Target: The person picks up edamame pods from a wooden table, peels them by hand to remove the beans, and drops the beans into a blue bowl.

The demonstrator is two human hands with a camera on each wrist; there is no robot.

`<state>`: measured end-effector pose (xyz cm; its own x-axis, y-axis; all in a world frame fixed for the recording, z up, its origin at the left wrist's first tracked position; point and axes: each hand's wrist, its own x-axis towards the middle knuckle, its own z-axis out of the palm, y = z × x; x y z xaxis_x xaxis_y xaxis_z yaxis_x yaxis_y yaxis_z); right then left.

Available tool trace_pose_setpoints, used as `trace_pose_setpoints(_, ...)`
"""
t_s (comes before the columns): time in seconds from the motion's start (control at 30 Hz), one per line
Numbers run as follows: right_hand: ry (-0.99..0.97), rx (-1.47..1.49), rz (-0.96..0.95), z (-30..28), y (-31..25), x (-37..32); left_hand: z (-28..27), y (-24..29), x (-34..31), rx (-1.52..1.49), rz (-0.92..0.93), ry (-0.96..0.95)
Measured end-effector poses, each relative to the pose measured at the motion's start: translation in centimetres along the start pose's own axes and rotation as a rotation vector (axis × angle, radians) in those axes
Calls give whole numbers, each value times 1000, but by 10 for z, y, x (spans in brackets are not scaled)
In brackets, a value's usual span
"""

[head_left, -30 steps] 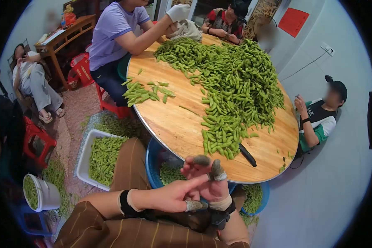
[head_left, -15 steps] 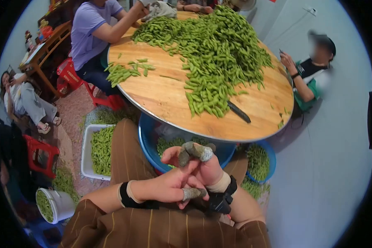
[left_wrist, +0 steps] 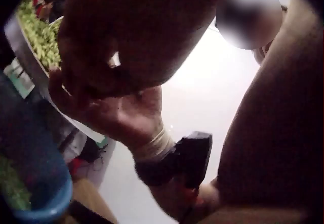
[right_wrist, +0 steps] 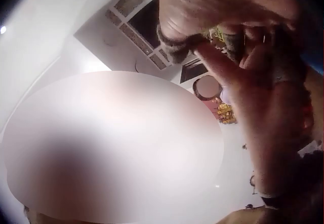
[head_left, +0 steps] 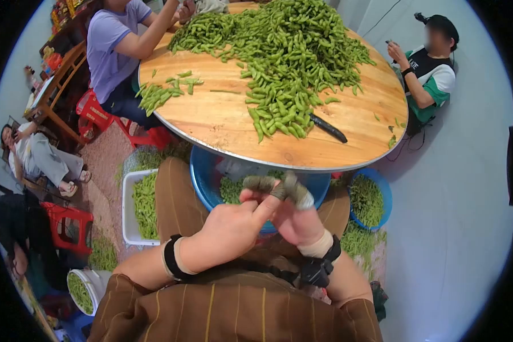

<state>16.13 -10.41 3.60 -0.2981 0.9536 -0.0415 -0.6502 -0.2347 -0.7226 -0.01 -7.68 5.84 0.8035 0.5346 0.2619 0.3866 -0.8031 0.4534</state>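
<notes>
In front of the lap, my left hand (head_left: 228, 228) reaches across to my right hand (head_left: 299, 222). Grey-green finger wraps cover several fingertips; a pale band lies below the wrap (head_left: 299, 194) on my right hand. The left thumb side meets the wrapped tips there, while its other fingers are mostly hidden, so I cannot tell whether they pinch. My right hand (left_wrist: 131, 115) is palm-up, fingers loosely bent, holding nothing visible. Below the hands, a blue tub (head_left: 202, 171) with green beans stands between the knees.
A round wooden table (head_left: 211, 122) bears a heap of green pods (head_left: 290, 51) and a black-handled knife (head_left: 328, 128). On the floor stand a white bin (head_left: 132, 211), a white bucket (head_left: 88, 290) and a blue basket (head_left: 385, 196), all with greens. People sit around.
The head view has tilted down, so the table sits higher. Both hands stay together; the left thumb's wrap, earlier visible beneath, has swung up to the right hand's wrapped tips.
</notes>
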Motion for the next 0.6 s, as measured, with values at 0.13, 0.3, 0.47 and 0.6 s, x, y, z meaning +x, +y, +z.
trace_pose_setpoints(0.13,87,10,-13,-3,4,18,18,4,2,351,-106,-2)
trace_pose_setpoints(0.3,36,-221,-12,2,5,14,11,-7,0,40,-123,-232)
trace_pose_setpoints(0.47,-10,-213,14,10,3,11,19,-8,-3,-897,-127,-203)
trace_pose_setpoints(0.6,12,-127,53,5,9,12,29,-17,-5,-1326,-226,-328)
